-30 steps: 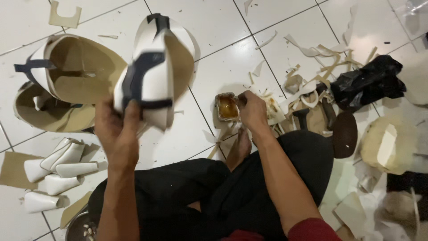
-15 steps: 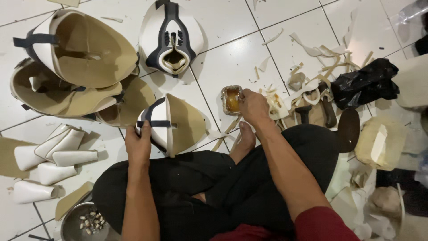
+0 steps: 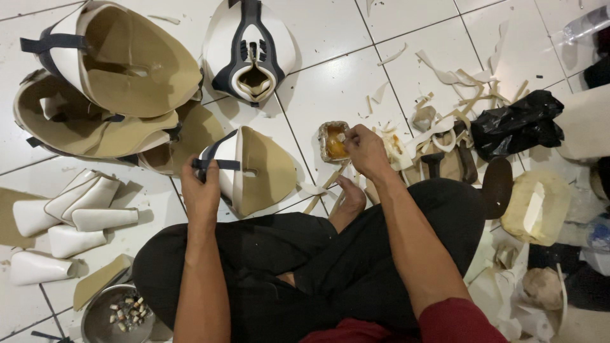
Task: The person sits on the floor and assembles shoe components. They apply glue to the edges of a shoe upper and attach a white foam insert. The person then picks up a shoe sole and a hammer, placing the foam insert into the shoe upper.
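Observation:
I sit cross-legged on a white tiled floor. My left hand point(image 3: 202, 190) grips a white and tan foam shell piece point(image 3: 251, 168) with a dark strap, resting it on the floor by my knee. My right hand point(image 3: 365, 149) reaches to a small open tin of amber glue point(image 3: 333, 141) and holds a small applicator at its rim. Another white shell with a dark blue centre point(image 3: 251, 47) lies on the floor beyond.
Two large tan-lined shell pieces point(image 3: 121, 57) are stacked at the left. White foam cones point(image 3: 70, 213) lie at lower left. A metal bowl point(image 3: 111, 317) sits by my left knee. Foam scraps, a black bag point(image 3: 518, 124) and a yellowish block point(image 3: 537, 206) crowd the right.
My left hand has lowered the shell piece from the air to the floor near my knee. My right hand has stayed at the glue tin. The view has shifted slightly.

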